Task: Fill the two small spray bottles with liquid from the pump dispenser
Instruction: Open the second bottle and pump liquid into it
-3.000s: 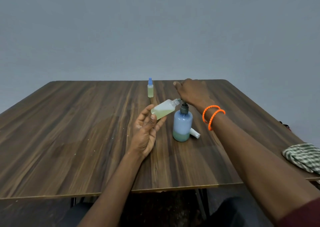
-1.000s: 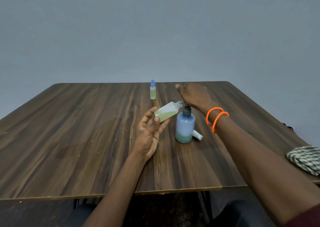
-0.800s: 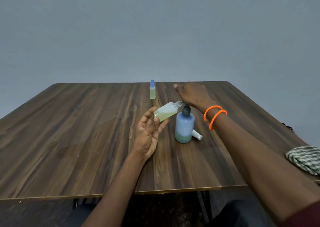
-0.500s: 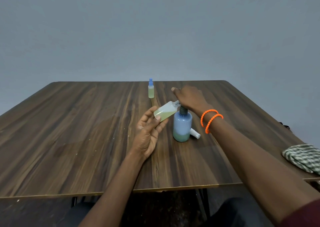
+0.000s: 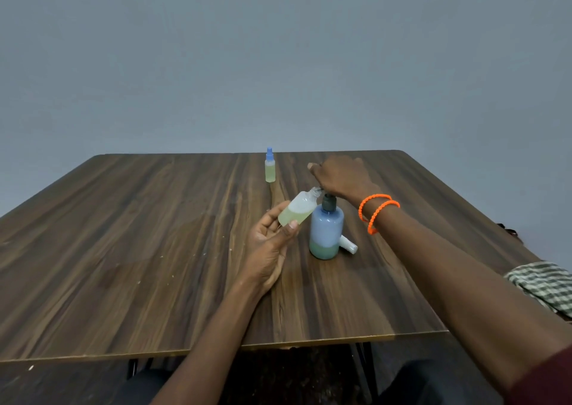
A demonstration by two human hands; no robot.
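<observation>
My left hand (image 5: 270, 243) holds an uncapped small clear bottle (image 5: 298, 208) partly filled with pale green liquid, tilted with its neck up against the pump spout. The blue pump dispenser (image 5: 325, 231) stands on the table, with green liquid low in it. My right hand (image 5: 342, 177) rests palm down on the pump head, fingers fairly straight; the pump top is hidden under it. A second small spray bottle (image 5: 270, 167) with a blue cap stands upright farther back, holding pale green liquid.
A white spray cap (image 5: 348, 245) lies on the wooden table (image 5: 123, 234) just right of the dispenser. A green checked cloth (image 5: 544, 284) hangs at the table's right edge. Two orange bangles (image 5: 377, 212) circle my right wrist.
My right hand has gone down and up on the pump head repeatedly while the left hand keeps the tilted bottle at the spout. The view has shifted slightly.
</observation>
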